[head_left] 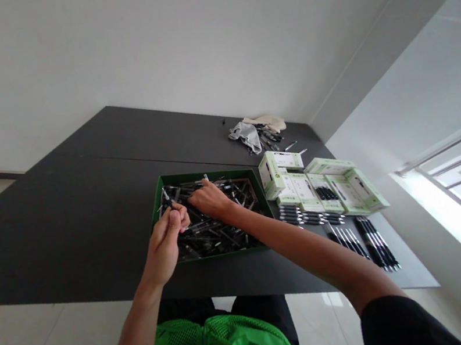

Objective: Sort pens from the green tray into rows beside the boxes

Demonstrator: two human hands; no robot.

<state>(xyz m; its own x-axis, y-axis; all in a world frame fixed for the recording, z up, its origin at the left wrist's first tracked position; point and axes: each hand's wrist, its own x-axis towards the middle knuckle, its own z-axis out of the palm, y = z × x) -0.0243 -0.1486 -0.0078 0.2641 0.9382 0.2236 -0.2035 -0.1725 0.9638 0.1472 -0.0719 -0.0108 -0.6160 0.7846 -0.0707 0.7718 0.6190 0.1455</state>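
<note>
Notably, the left hand pinches a thin pen between closed fingers above the green tray of loose pens; whether the right hand grips anything in the heap is unclear, and a snagged tug could flip pens over the rim onto the table.

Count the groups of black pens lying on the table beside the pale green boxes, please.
5: three short rows along the near edge of the pale green boxes, and two longer bundles further toward the window side. Others may be hidden under the boxes.
</note>
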